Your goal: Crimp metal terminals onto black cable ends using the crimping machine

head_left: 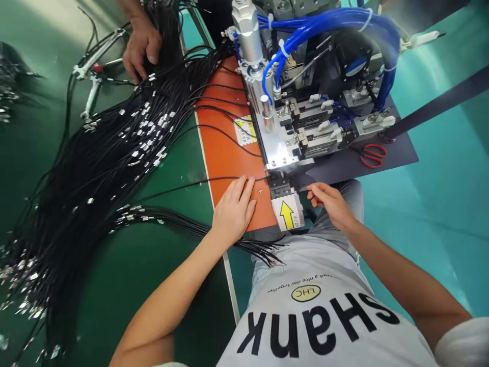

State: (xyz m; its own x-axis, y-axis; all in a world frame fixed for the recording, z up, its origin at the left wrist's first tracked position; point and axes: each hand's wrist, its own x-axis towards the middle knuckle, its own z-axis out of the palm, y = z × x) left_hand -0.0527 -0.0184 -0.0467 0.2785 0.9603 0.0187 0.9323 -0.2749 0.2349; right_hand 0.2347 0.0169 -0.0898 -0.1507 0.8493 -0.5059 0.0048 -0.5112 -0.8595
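My left hand (234, 209) lies on the orange plate (223, 142), fingers together, pressing a thin black wire (191, 183) that runs from the left into the machine's metal head (280, 153). My right hand (330, 200) sits just right of the head, fingers pinched at the dark strip (305, 181) coming out of it. A white block with a yellow arrow (287, 214) stands between my two hands.
A big heap of black wires with metal terminals (107, 168) covers the green table (160, 265). Another person's hand (141, 48) holds wires at the back. Blue air hoses (324, 23) arch over the machine. Red-handled scissors (373, 155) lie on the dark mat.
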